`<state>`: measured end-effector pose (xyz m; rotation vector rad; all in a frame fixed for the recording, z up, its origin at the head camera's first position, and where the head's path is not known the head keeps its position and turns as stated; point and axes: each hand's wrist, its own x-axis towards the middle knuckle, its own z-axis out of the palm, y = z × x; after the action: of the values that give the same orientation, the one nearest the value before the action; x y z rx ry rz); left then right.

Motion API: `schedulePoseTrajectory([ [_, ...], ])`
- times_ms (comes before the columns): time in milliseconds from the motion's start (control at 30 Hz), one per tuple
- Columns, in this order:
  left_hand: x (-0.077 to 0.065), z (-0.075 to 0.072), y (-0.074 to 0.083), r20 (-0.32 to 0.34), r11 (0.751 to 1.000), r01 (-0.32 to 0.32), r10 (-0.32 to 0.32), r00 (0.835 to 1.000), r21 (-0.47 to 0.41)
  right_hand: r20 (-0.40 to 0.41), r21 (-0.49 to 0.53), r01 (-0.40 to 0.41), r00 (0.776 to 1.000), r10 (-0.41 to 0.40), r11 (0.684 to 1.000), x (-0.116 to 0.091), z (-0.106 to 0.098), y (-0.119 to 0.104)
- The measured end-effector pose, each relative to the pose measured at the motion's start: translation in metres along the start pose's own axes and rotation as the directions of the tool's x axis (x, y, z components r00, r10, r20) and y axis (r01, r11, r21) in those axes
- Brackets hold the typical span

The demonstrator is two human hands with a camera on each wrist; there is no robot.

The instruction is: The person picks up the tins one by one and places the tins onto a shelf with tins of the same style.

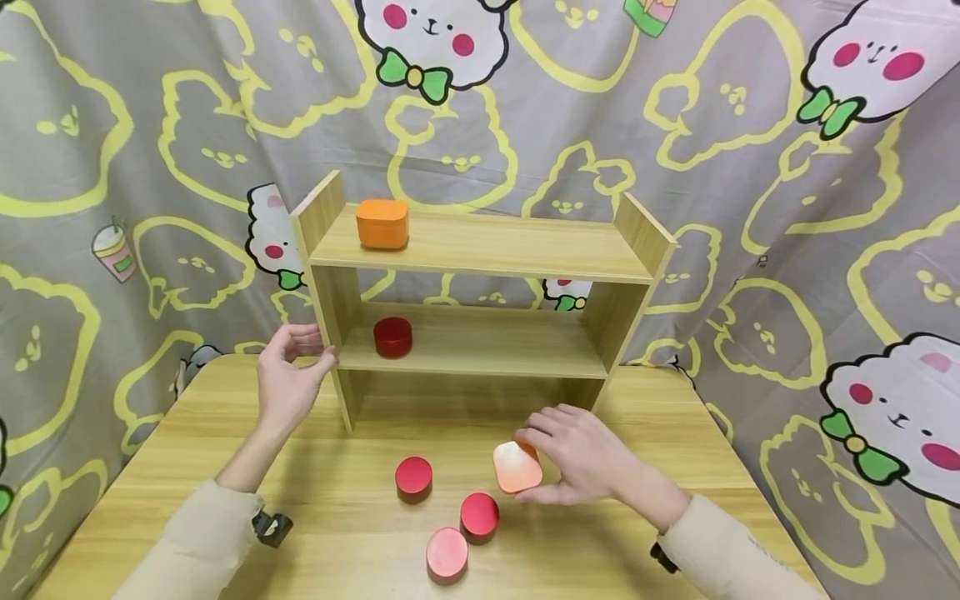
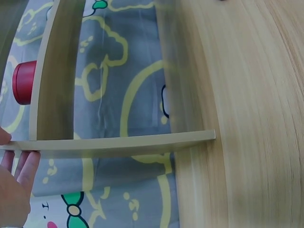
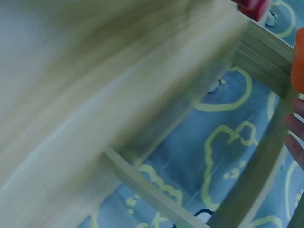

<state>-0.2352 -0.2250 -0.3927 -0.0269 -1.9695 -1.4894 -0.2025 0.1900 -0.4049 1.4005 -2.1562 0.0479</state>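
My left hand (image 1: pixel 288 379) pinches the left side panel of a small wooden shelf (image 1: pixel 480 354) at the height of its middle board. In the left wrist view the thumb and fingers (image 2: pixel 29 166) lie on opposite faces of that panel. My right hand (image 1: pixel 581 454) holds an orange rounded-square tin (image 1: pixel 517 467) between thumb and fingers, in front of the shelf and over the table. Only part of the same orange tin (image 3: pixel 298 61) shows at the right wrist view's edge. Left of this hand stand three red round tins, one of them the nearest tin (image 1: pixel 447 554).
Another orange tin (image 1: pixel 383 223) stands at the left of the top board. A red round tin (image 1: pixel 393 337) sits on the middle board, also toward the left. The wooden table (image 1: pixel 330 517) runs up to a patterned curtain (image 1: pixel 540 108) behind the shelf.
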Motion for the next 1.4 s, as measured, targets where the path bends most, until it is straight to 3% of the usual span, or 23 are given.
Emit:
schedulePoseTrajectory([
  [533, -0.001, -0.002, 0.003, 0.003, 1.0, 0.022, -0.022, 1.0, 0.012, -0.144, 0.001, 0.035, 0.989, -0.035, 0.999, 0.045, -0.031, 0.012],
  [1033, -0.001, 0.002, 0.003, 0.005, 1.0, 0.005, -0.005, 1.0, -0.001, -0.211, 0.011, -0.007, 0.978, 0.009, 1.0, 0.074, -0.06, 0.023],
  [1400, -0.001, 0.002, 0.003, 0.011, 1.0, 0.012, -0.012, 1.0, -0.01, -0.261, -0.002, 0.011, 0.965, -0.011, 1.0, 0.102, -0.076, 0.034],
])
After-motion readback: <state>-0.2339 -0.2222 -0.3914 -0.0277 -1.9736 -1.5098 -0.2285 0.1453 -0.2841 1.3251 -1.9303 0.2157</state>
